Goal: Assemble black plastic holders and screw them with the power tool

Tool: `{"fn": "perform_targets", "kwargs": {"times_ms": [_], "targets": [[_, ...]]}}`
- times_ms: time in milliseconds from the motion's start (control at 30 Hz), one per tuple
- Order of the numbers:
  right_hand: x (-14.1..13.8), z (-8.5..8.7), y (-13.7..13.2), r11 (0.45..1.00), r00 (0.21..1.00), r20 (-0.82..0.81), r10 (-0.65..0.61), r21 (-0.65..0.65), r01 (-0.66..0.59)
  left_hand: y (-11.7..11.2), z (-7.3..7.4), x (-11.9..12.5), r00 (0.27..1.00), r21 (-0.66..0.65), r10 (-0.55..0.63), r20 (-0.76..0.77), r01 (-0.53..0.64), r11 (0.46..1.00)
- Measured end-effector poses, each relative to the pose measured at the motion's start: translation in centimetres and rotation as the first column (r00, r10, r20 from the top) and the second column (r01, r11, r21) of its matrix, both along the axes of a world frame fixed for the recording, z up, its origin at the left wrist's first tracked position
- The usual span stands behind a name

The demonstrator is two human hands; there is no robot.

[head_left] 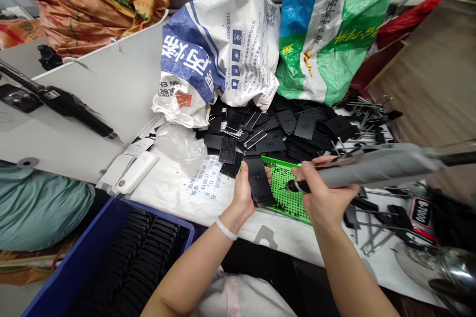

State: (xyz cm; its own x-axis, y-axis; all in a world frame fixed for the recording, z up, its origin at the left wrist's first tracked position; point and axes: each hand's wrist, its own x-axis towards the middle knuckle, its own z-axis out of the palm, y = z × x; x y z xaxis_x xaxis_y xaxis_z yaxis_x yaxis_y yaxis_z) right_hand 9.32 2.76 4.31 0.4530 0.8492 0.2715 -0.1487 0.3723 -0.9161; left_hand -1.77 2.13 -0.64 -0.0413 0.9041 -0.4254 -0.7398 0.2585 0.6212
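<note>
My left hand (243, 193) is closed round a flat black plastic plate (259, 183), held upright over a green perforated tray (284, 193). My right hand (323, 193) grips a grey electric screwdriver (375, 166) that reaches in from the right. Its dark tip points left, close to the plate's right edge. A white bangle sits on my left wrist. Behind my hands lies a heap of black plates (282, 131) of the same kind.
A blue crate (74, 267) with stacked black parts stands at the lower left. Woven sacks, white-and-blue (219, 49) and green (330, 25), lean behind the heap. Another screwdriver (67, 106) lies on the grey table at left. Metal rods and black clips (375, 223) lie at right.
</note>
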Motion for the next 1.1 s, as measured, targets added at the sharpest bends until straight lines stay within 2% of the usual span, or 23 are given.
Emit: {"fn": "perform_targets", "kwargs": {"times_ms": [67,133,233,467,567,667,767,1000,1100], "targets": [[-0.6,1.5,-1.0,0.998,0.998,-0.014,0.066,0.009,-0.066,0.0,-0.2,0.9,0.996,-0.035,-0.023,0.087,0.026,0.999],[-1.1,2.1,-2.0,0.994,0.993,0.042,0.11,-0.007,-0.109,-0.1,-0.5,1.7,0.988,-0.062,-0.03,0.149,0.04,0.997],[-1.5,1.6,-2.8,0.991,0.985,0.11,0.134,-0.025,-0.132,0.0,-0.8,2.3,0.984,-0.057,-0.025,0.175,0.035,0.998],[-2.3,0.3,-2.3,0.99,0.987,0.081,0.142,-0.039,-0.139,-0.1,-0.9,2.3,0.993,-0.088,-0.001,0.115,0.011,0.996],[-3.0,-0.1,-2.3,0.991,0.989,0.052,0.137,-0.005,-0.136,-0.1,-1.1,2.1,0.98,-0.08,-0.075,0.186,0.091,0.993],[-3.5,-0.6,-2.4,0.993,0.992,0.064,0.113,0.038,-0.115,-0.1,-1.2,1.6,0.94,-0.041,-0.182,0.288,0.202,0.978],[-3.5,-0.8,-2.6,0.989,0.989,0.079,0.125,0.063,-0.13,-0.1,-1.3,1.1,0.903,0.003,-0.246,0.353,0.262,0.965],[-2.9,-0.8,-2.7,0.96,0.95,0.172,0.261,0.063,-0.275,0.1,-1.4,1.0,0.89,0.096,-0.27,0.368,0.252,0.963],[-2.0,0.0,-2.2,0.954,0.935,0.204,0.291,0.013,-0.3,0.2,-1.0,1.3,0.904,0.109,-0.264,0.337,0.241,0.964]]}}
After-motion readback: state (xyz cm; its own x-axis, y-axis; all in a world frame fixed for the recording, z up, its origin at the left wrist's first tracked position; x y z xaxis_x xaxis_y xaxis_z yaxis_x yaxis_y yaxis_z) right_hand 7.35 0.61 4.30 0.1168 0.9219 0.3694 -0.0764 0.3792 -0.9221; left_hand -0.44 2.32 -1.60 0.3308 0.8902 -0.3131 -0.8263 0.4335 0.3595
